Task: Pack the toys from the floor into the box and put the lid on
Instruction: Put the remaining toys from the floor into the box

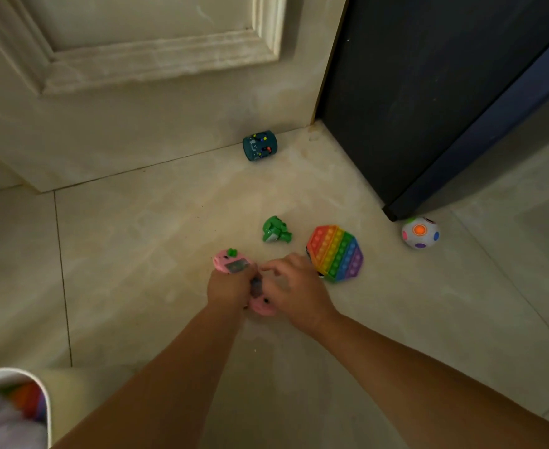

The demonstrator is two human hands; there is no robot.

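Pink toy (234,262): I see it lifted just off the floor tiles (137,270) in the middle of my view, its upper end with a grey window and a green knob sticking out past the knuckles, its lower pink end showing below them.
Left hand (229,286): wrapped round the middle of the pink toy, fingers curled tight on it.
Right hand (294,286): just beside the left, fingers bent, touching or nearly touching the pink toy; I cannot tell whether it has a grip.
Box (7,372): bottom left corner, white rim, blurred colourful things inside.
Rainbow pad (334,254): flat on the floor, just right of the right hand.
Green toy (276,230): beyond the hands, near the pad.
Spotted ball (420,233): far right, at the corner of the dark cabinet (412,92).
Teal cylinder (260,145): against the door (137,108).
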